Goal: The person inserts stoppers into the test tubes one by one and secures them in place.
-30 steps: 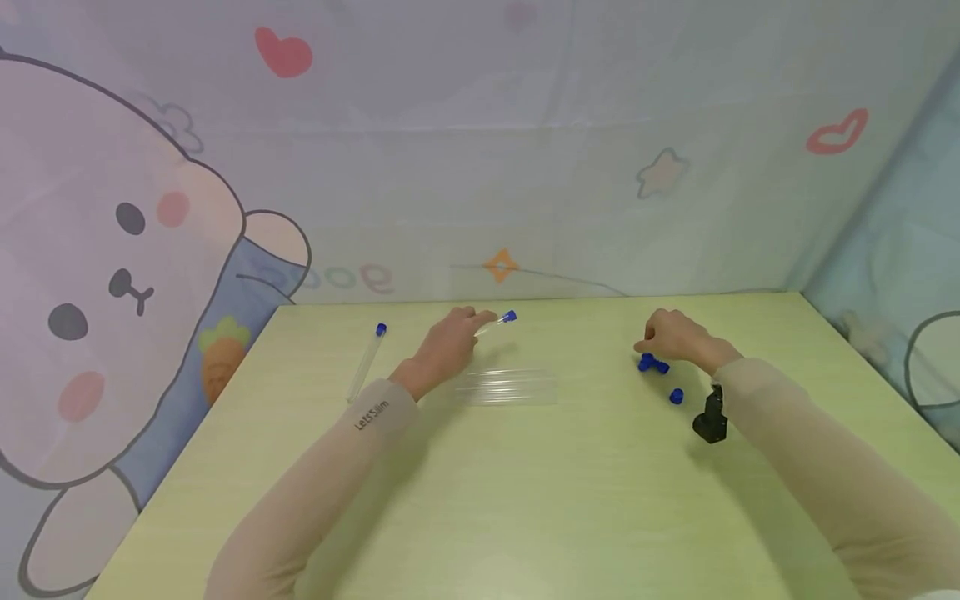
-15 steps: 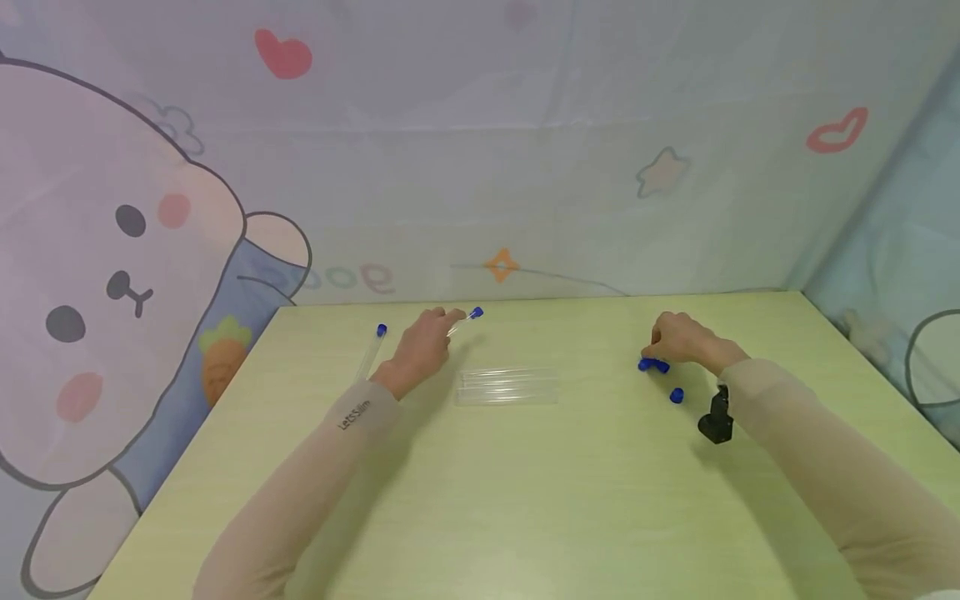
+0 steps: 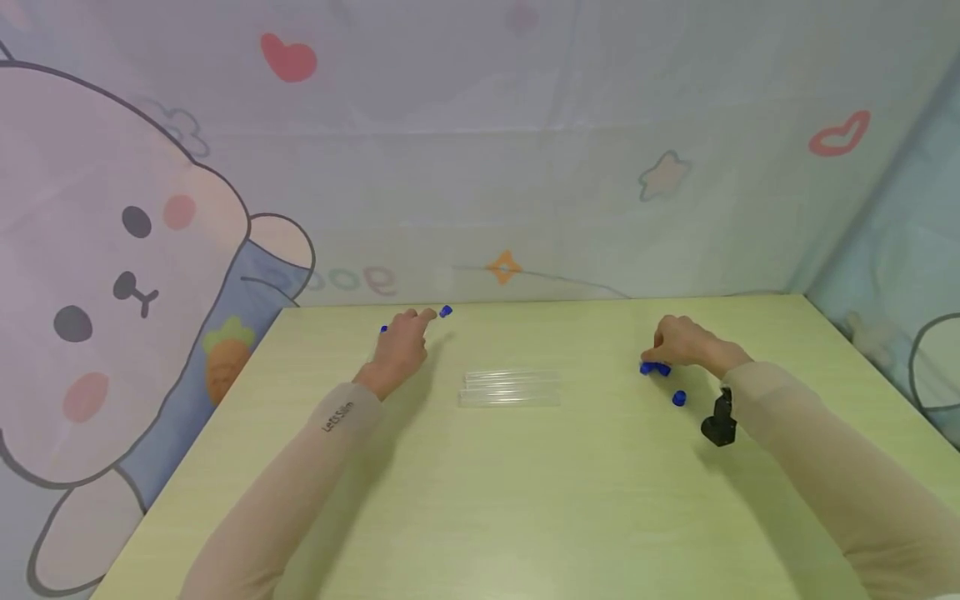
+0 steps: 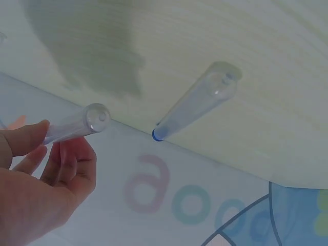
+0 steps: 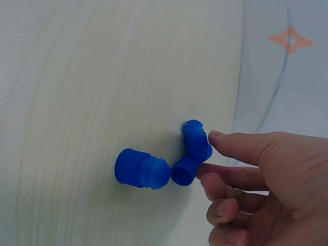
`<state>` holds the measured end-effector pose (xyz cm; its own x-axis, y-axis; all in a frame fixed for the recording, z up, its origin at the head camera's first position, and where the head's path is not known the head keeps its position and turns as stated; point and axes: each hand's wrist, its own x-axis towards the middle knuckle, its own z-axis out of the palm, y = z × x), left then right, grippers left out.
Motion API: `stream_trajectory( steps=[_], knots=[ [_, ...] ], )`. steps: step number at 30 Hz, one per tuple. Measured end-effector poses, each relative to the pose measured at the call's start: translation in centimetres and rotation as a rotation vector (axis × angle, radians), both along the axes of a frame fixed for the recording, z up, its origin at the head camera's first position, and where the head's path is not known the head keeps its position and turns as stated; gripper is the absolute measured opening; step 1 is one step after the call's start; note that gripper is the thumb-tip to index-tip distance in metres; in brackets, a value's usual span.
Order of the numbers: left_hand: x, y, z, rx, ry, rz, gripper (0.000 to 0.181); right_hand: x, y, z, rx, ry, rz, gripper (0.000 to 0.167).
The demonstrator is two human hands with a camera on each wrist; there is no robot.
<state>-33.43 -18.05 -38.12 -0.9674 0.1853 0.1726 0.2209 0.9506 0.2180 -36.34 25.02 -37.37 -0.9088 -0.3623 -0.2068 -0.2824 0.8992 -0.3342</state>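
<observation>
Our left hand (image 3: 395, 352) has shifted left with a blue-capped tube (image 4: 82, 126), while our right hand (image 3: 684, 343) has settled slightly lower over the blue caps (image 5: 195, 147).
Our left thumb and fingers pinch the tube, its cap jutting past them in the head view, and it is now close to the other capped tube (image 4: 197, 100), which lies on the counter (image 3: 525, 500). We judge that this takes the held tube clear of the row of clear tubes (image 3: 510, 402), which lies uncapped between our hands. Our right thumb and forefinger stand narrowly apart at the clustered caps; we cannot tell whether they grip one. A single cap (image 3: 678, 398) sits nearer us, apart from that cluster.
</observation>
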Motion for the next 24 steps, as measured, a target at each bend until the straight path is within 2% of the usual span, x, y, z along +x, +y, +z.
stream_trajectory(
  steps=[12, 24],
  knots=[
    [-0.1, -2.0, -0.7, 0.022, -0.042, 0.124, 0.058, 0.4, -0.2, -0.6, -0.001, 0.022, -0.023, 0.028],
    [-0.1, -3.2, -1.4, 0.015, -0.043, 0.218, 0.043, 0.3, -0.3, -1.2, -0.019, 0.046, -0.025, 0.028]
  ],
)
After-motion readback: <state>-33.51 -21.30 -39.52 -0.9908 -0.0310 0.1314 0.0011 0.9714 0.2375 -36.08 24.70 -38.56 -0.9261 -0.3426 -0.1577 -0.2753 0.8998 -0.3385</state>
